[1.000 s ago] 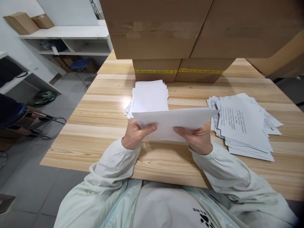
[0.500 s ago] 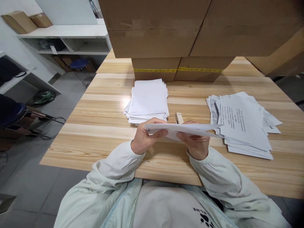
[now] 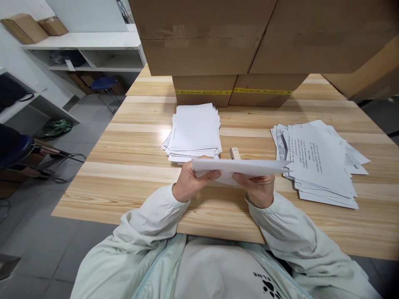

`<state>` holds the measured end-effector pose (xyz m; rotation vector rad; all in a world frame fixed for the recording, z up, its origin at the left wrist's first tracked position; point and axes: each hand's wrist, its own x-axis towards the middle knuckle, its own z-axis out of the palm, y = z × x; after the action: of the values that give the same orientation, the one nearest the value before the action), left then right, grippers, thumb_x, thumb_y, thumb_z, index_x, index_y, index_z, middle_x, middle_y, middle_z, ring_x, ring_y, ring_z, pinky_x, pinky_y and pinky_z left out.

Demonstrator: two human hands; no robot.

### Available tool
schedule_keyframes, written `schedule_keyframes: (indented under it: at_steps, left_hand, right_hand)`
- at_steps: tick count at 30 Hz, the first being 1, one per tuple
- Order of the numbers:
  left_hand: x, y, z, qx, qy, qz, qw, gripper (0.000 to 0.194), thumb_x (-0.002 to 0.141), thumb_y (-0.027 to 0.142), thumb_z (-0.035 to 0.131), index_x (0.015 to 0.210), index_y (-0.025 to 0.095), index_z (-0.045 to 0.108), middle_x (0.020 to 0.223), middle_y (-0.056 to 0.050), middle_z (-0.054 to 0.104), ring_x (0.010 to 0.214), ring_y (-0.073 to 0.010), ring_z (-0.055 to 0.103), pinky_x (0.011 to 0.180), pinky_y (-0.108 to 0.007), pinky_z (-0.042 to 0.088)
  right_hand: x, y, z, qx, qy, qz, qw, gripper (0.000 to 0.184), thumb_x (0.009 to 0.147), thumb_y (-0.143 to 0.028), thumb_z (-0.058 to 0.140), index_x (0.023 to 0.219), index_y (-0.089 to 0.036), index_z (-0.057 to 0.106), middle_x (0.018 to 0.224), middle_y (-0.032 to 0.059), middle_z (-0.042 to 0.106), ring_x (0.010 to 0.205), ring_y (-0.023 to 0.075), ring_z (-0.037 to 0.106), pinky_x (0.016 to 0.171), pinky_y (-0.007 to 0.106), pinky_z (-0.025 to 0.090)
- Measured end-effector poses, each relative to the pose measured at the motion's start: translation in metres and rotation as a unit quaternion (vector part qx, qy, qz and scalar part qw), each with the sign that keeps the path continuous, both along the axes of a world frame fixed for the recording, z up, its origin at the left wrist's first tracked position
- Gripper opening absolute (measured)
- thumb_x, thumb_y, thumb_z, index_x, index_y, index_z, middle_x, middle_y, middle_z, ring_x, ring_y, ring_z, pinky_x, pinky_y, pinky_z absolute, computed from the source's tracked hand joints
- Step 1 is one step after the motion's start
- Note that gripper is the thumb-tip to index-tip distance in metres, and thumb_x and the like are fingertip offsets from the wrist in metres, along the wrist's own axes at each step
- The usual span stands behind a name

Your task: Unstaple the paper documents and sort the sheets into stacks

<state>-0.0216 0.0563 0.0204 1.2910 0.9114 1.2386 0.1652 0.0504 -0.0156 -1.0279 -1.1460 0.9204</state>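
Observation:
Both hands grip white paper sheets (image 3: 240,167) by their near edge, above the table's front part. My left hand (image 3: 193,182) is closed on the left side, thumb on the near face. My right hand (image 3: 258,189) is closed on them further right, its thumb also in front and its fingers partly hidden behind. Just past the sheets, a beige stapler-like tool (image 3: 234,153) shows in part. A neat stack of white paper (image 3: 197,126) lies beyond my left hand. Right of my right hand is a looser, fanned pile of printed sheets (image 3: 318,162).
Large cardboard boxes (image 3: 202,37) are stacked at the back of the wooden table (image 3: 124,174), the lower ones banded with yellow tape. At the left stand white shelves (image 3: 84,40), a blue stool (image 3: 104,84) and cables on the floor.
The sheets have come down and tipped nearer to edge-on, drawn toward me with both hands. This uncovered the beige tool and the near edge of the left stack. Both hands keep their hold.

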Motion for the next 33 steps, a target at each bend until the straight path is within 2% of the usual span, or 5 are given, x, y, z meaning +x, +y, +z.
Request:
schedule_keyframes:
  at_steps: [11, 16, 22, 29, 33]
  left_hand:
    - [0.003, -0.007, -0.004, 0.008, 0.012, 0.002, 1.000, 0.029, 0.084, 0.048, 0.069, 0.089, 0.020, 0.077, 0.086, -0.005, 0.073, 0.094, -0.0235, 0.064, 0.089, -0.035, 0.051]
    - [-0.001, -0.008, -0.006, -0.043, 0.005, 0.006, 0.999, 0.042, 0.084, 0.058, 0.064, 0.088, 0.019, 0.077, 0.085, -0.005, 0.072, 0.089, -0.0236, 0.064, 0.084, -0.035, 0.051]
    - [0.000, -0.011, -0.017, -0.174, -0.020, -0.175, 0.969, 0.049, 0.080, 0.062, 0.067, 0.086, 0.014, 0.072, 0.082, -0.009, 0.072, 0.072, -0.0193, 0.065, 0.065, -0.030, 0.052]
    - [0.023, -0.034, -0.036, -0.159, 0.093, -0.058, 0.981, 0.074, 0.082, 0.025, 0.068, 0.149, 0.025, 0.036, 0.062, 0.009, 0.052, 0.049, -0.0072, 0.049, 0.053, -0.019, 0.044]
    - [0.032, -0.043, -0.040, -0.147, 0.181, -0.126, 0.964, 0.054, 0.082, 0.017, 0.058, 0.135, 0.024, 0.057, 0.056, 0.009, 0.049, 0.044, -0.0085, 0.049, 0.046, -0.020, 0.044]
  right_hand:
    - [-0.002, -0.008, -0.002, -0.023, -0.015, -0.033, 0.999, 0.024, 0.060, -0.034, 0.089, 0.077, -0.023, 0.074, 0.077, 0.0025, 0.075, 0.068, 0.0202, 0.067, 0.063, 0.035, 0.059]
    - [0.002, -0.008, 0.002, -0.017, -0.060, -0.068, 0.996, 0.033, 0.075, -0.053, 0.075, 0.082, -0.021, 0.075, 0.080, 0.0070, 0.076, 0.072, 0.0221, 0.069, 0.062, 0.034, 0.058]
    - [0.026, -0.032, 0.022, -0.024, -0.226, -0.139, 0.964, 0.025, 0.079, -0.046, 0.072, 0.072, -0.022, 0.071, 0.059, 0.0016, 0.066, 0.051, 0.0167, 0.056, 0.048, 0.028, 0.045]
    - [0.068, -0.074, -0.011, -0.251, -0.158, 0.005, 0.955, 0.036, 0.080, -0.053, 0.069, 0.074, -0.018, 0.069, 0.066, 0.0032, 0.070, 0.054, 0.0164, 0.058, 0.045, 0.027, 0.044]
    - [0.084, -0.077, -0.023, -0.321, -0.072, 0.019, 0.944, 0.041, 0.075, -0.055, 0.074, 0.091, -0.017, 0.069, 0.082, 0.0059, 0.075, 0.064, 0.0172, 0.066, 0.052, 0.027, 0.051]
